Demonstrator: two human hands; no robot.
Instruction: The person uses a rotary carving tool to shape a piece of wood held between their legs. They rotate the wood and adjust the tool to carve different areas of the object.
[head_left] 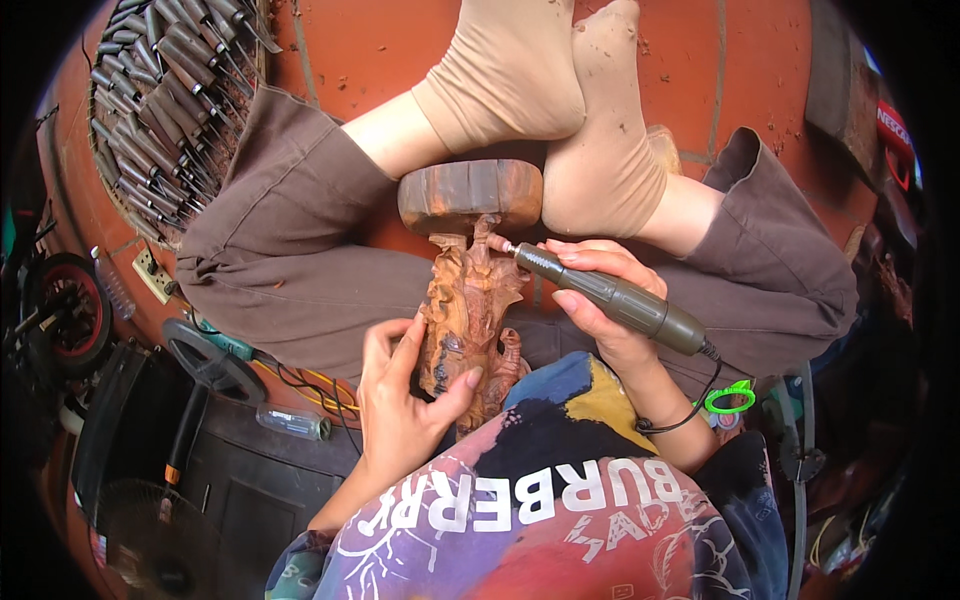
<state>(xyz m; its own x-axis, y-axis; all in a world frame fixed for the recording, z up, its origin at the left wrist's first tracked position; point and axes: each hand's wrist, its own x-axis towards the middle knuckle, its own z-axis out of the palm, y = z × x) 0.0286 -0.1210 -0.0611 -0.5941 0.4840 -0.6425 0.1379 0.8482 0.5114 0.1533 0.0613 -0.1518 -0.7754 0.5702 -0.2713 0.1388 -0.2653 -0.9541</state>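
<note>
A carved wooden figure [460,330] lies in my lap, its round, thick wooden base [470,197] pointing away toward my feet. My left hand [405,385] grips the figure's body from the left, thumb over its front. In my right hand [610,290] is a dark green rotary tool [620,297], held like a pen. A small sanding bit [499,243] at its tip meets the carving just below the base, or very close to it. The tool's black cord [712,385] hangs over my right wrist. The figure's near end is partly hidden by my shirt.
Far left, a basket [120,205] holds many dark-handled carving chisels [165,110]. Below it are a power outlet box [152,275], plastic bottles [293,421] and a small fan [150,540]. Wood chips dot the red tiled floor [690,60]. A wooden block [842,90] stands far right.
</note>
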